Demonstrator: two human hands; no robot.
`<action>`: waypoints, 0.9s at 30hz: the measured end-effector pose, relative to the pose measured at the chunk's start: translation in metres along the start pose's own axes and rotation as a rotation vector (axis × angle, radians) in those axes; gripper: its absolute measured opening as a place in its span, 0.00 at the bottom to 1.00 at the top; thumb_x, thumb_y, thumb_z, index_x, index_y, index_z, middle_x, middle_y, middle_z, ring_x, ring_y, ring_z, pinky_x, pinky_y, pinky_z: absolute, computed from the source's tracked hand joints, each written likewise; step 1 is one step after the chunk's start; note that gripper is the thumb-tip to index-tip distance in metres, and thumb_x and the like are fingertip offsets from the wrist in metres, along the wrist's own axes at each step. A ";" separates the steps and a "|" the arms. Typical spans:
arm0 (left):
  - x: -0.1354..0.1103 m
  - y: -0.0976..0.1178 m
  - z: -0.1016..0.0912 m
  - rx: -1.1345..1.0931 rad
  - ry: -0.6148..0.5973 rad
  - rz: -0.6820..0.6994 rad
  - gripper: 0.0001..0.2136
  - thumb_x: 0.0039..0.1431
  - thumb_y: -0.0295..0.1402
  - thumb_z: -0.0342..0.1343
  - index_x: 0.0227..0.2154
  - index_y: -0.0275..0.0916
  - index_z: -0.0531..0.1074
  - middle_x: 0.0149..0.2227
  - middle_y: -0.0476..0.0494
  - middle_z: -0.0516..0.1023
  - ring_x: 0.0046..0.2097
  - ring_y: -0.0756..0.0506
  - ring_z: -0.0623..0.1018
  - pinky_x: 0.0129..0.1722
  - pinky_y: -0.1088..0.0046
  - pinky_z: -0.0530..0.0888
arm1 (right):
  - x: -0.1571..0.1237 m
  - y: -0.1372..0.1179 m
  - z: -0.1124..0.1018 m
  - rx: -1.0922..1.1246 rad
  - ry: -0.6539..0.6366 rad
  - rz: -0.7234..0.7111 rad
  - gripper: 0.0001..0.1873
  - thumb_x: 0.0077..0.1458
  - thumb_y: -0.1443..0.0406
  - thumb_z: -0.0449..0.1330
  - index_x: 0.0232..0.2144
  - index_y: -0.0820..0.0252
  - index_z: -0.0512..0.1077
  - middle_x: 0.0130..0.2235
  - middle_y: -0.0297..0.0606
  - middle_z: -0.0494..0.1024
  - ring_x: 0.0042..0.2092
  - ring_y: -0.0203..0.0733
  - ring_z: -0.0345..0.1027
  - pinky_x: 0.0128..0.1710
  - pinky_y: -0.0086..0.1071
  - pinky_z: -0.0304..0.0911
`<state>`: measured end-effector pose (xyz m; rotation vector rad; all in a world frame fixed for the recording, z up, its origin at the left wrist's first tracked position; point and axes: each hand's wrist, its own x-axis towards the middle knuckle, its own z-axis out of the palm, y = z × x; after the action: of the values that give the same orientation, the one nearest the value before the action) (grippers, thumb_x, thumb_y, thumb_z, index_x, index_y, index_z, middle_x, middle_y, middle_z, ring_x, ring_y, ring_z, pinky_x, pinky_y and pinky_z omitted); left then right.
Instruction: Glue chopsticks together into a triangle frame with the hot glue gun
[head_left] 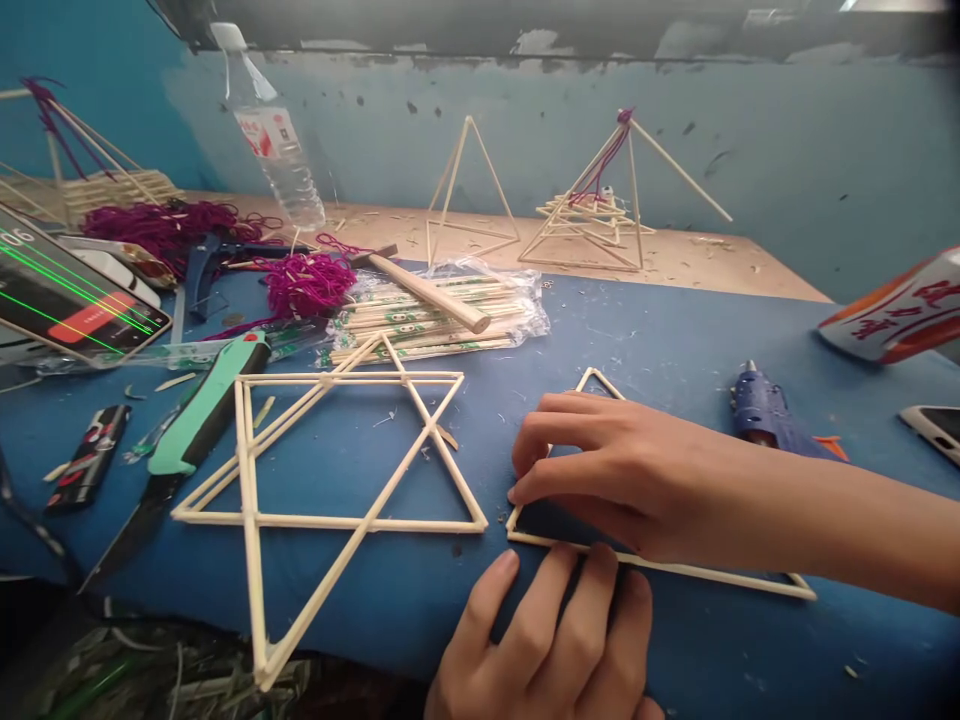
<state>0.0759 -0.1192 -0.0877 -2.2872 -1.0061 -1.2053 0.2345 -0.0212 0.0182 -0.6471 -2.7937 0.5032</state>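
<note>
A triangle of thin wooden sticks (720,572) lies flat on the blue tabletop, partly covered by my hands. My right hand (600,455) reaches in from the right over it, fingers bent and closed at the triangle's left side near a corner. My left hand (559,635) comes up from below, fingers slightly bent and apart, the tips against the front stick. To the left lies a six-pointed star of sticks (307,522), made of two overlapping triangles. A blue glue gun (765,410) is behind my right forearm.
A hammer (431,290) rests on bagged sticks (510,310). Purple yarn (307,283), an upright bottle (281,160), a folding knife (210,405), a lighter (90,458) and a phone (82,290) stand or lie left. Stick pyramids (630,210) stand behind; a can (900,310) lies right.
</note>
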 end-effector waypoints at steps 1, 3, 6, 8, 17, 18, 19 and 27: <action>0.000 0.000 -0.001 -0.006 -0.006 0.002 0.20 0.69 0.38 0.41 0.46 0.47 0.80 0.51 0.49 0.79 0.55 0.47 0.73 0.63 0.67 0.62 | 0.000 -0.001 -0.001 -0.002 -0.005 0.004 0.14 0.64 0.73 0.52 0.40 0.58 0.76 0.40 0.42 0.75 0.40 0.39 0.64 0.41 0.33 0.59; -0.001 0.000 -0.001 -0.018 -0.007 0.003 0.20 0.68 0.38 0.41 0.47 0.46 0.79 0.51 0.49 0.79 0.55 0.47 0.73 0.64 0.67 0.61 | 0.000 -0.002 -0.001 -0.010 -0.012 0.008 0.14 0.64 0.74 0.52 0.41 0.58 0.76 0.41 0.42 0.75 0.41 0.39 0.65 0.42 0.33 0.60; -0.001 0.001 -0.001 -0.023 -0.005 0.004 0.20 0.68 0.38 0.42 0.48 0.44 0.79 0.52 0.47 0.78 0.55 0.47 0.73 0.65 0.66 0.59 | 0.000 -0.003 -0.001 -0.027 -0.018 0.009 0.13 0.63 0.74 0.53 0.42 0.58 0.76 0.42 0.43 0.75 0.41 0.39 0.65 0.42 0.33 0.61; -0.002 0.001 -0.001 -0.021 -0.012 0.008 0.19 0.67 0.38 0.43 0.49 0.44 0.79 0.52 0.47 0.78 0.55 0.46 0.73 0.64 0.65 0.60 | 0.000 -0.004 -0.001 -0.037 -0.017 0.005 0.12 0.62 0.74 0.54 0.42 0.58 0.76 0.42 0.43 0.75 0.41 0.40 0.65 0.42 0.33 0.61; -0.002 0.003 -0.004 -0.051 -0.026 -0.014 0.19 0.66 0.37 0.44 0.50 0.42 0.78 0.52 0.45 0.78 0.54 0.46 0.74 0.65 0.64 0.60 | 0.000 -0.008 -0.005 -0.051 -0.034 -0.003 0.13 0.61 0.75 0.55 0.42 0.58 0.76 0.43 0.43 0.75 0.42 0.40 0.64 0.42 0.34 0.61; -0.002 0.003 -0.004 -0.053 -0.025 -0.015 0.19 0.66 0.37 0.44 0.50 0.42 0.78 0.52 0.45 0.78 0.54 0.46 0.74 0.65 0.64 0.60 | 0.000 -0.009 -0.005 -0.052 -0.038 -0.002 0.13 0.61 0.75 0.56 0.41 0.58 0.76 0.42 0.43 0.75 0.42 0.40 0.64 0.42 0.33 0.61; -0.002 0.003 -0.004 -0.055 -0.026 -0.016 0.19 0.66 0.36 0.44 0.50 0.42 0.78 0.52 0.45 0.78 0.54 0.46 0.74 0.65 0.64 0.60 | 0.000 -0.009 -0.005 -0.054 -0.039 -0.004 0.12 0.60 0.75 0.56 0.41 0.58 0.76 0.42 0.43 0.75 0.42 0.40 0.64 0.42 0.33 0.61; -0.002 0.002 -0.006 -0.060 -0.043 -0.012 0.19 0.65 0.37 0.46 0.51 0.41 0.78 0.52 0.46 0.78 0.54 0.46 0.74 0.64 0.64 0.62 | 0.005 -0.009 -0.001 -0.085 -0.036 -0.006 0.10 0.63 0.73 0.55 0.39 0.59 0.75 0.41 0.41 0.74 0.40 0.38 0.63 0.41 0.33 0.58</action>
<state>0.0735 -0.1254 -0.0864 -2.3659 -1.0131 -1.2112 0.2273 -0.0264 0.0227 -0.6524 -2.8638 0.4010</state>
